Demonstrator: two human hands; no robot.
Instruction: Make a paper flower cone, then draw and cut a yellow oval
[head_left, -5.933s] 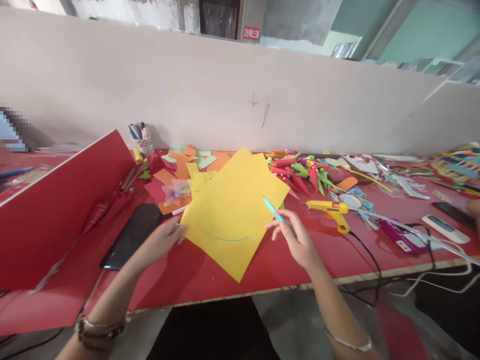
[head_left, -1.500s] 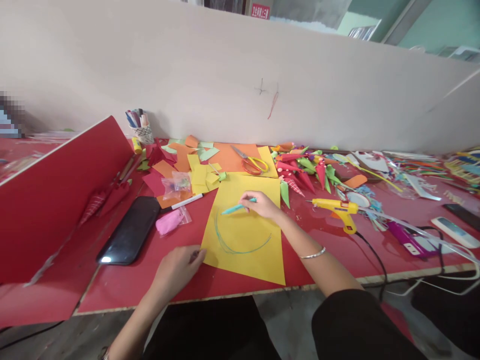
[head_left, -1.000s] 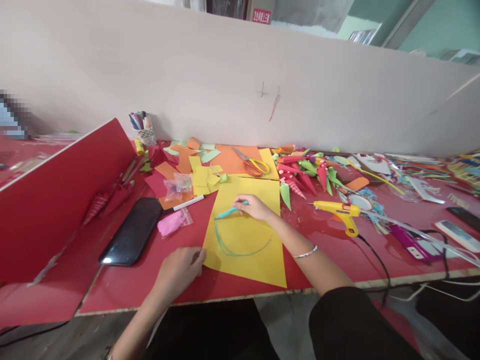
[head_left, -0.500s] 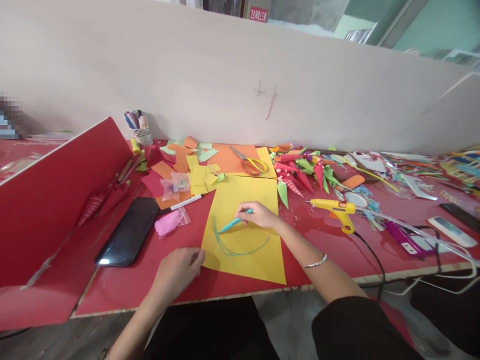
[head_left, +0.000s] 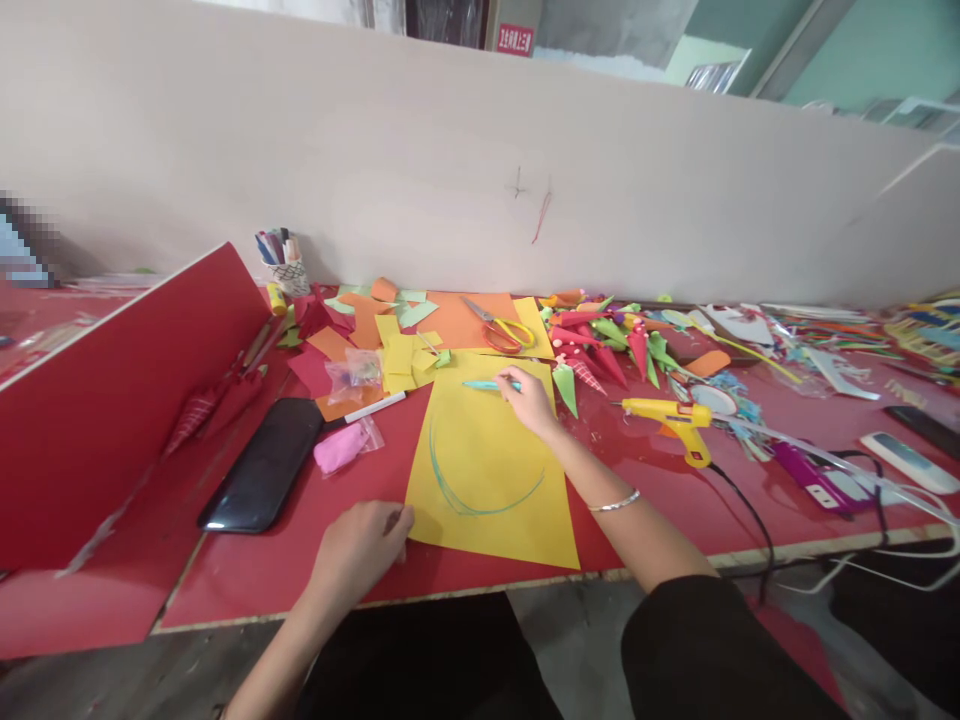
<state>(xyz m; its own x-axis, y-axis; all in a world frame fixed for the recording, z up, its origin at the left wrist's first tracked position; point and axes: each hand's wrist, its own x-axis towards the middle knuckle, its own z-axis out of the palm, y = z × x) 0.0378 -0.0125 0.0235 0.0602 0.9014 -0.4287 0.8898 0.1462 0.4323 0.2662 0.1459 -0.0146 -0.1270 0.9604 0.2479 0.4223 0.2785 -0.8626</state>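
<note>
On the red table (head_left: 247,580), the right hand (head_left: 529,398) grips a pen (head_left: 484,385) over the yellow sheet (head_left: 491,470); the left hand (head_left: 360,545) presses flat on the sheet's corner.

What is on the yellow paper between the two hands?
In the head view, a curved blue-green pen line lies on the yellow paper, between the left hand at its corner and the right hand holding the pen.

Sheet of paper (head_left: 491,480) flat on table (head_left: 247,570), near front edge; left hand (head_left: 360,545) on its near-left corner; right hand (head_left: 529,397) with pen (head_left: 487,385) at its far edge; scissors (head_left: 499,325) behind sheet; phone (head_left: 262,465) left of it; glue gun (head_left: 671,420) right; pen cup (head_left: 281,265) far left, against back wall.
</note>
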